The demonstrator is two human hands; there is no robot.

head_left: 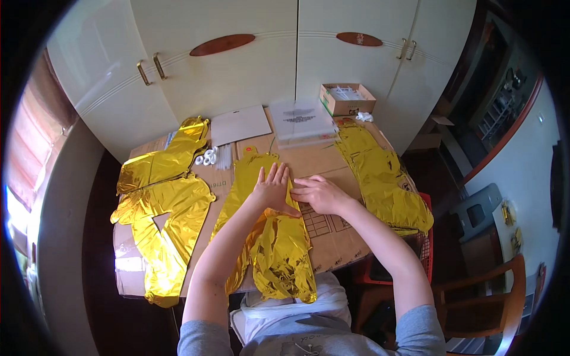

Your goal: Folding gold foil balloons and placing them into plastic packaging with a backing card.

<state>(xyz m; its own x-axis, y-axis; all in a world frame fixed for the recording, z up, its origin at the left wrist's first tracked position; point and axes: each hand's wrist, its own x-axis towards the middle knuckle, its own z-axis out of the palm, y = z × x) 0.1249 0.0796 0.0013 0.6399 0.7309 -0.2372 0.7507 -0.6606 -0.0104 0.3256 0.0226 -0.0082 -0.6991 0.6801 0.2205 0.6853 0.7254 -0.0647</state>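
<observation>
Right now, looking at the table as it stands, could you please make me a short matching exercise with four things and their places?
1. left hand
2. open carton
3. flat grey board
4. small rings

A. just left of the clear plastic sheeting
B. spread on the middle gold foil piece
C. clustered left of the thin translucent sticks
D. at the table's far right corner

Pairs: 1-B, 2-D, 3-A, 4-C
</observation>
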